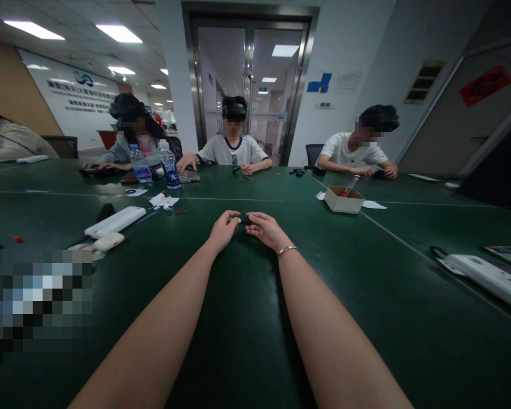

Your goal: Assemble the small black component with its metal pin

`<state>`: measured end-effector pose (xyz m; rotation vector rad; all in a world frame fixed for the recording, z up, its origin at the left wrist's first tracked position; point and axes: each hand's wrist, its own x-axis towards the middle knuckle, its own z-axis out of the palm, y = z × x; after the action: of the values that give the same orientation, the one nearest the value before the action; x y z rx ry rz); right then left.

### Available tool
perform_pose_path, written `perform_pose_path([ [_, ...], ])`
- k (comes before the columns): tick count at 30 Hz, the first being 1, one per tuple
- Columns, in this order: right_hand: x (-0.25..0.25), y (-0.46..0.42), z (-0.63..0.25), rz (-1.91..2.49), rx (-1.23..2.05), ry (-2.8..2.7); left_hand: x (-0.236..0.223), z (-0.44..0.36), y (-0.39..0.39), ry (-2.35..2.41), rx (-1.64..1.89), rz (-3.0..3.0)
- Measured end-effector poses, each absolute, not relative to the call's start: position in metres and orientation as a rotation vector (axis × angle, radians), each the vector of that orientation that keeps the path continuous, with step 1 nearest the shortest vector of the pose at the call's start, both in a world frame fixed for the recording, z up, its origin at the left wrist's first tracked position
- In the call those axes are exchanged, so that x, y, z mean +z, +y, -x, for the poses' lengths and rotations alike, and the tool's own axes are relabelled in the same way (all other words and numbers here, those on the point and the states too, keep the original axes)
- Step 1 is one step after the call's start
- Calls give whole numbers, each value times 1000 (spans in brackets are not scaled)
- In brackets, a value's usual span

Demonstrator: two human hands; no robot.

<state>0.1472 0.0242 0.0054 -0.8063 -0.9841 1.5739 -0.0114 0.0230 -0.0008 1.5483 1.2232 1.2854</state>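
Over the middle of the green table (242, 295), both of my hands meet around a small black piece with a silvery end (243, 221). It looks like a USB stick or plug, but it is too small to tell which. The thumb and fingers of my left hand (223, 229) pinch its silvery end. My right hand (266, 229), with a silver bracelet (288, 249) at the wrist, grips the black end between thumb and fingers. Fingers cover part of the piece.
Left lie a white power strip (116, 221), a pale rounded case (109, 242) and paper scraps (163, 200). Two bottles (169, 166) stand beyond. A small cardboard box (343, 200) sits right, another power strip (489, 278) at far right. Several people in headsets sit opposite.
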Motion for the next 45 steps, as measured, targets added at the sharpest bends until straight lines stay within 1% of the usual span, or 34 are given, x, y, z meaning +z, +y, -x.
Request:
perform_pose_path([
  [29,9,20,-146,825,1572,-975,2,10,20,1191,1230,-1536],
  [45,8,22,-147,828,1578,-992,-1,11,23,1207,1270,-1554],
])
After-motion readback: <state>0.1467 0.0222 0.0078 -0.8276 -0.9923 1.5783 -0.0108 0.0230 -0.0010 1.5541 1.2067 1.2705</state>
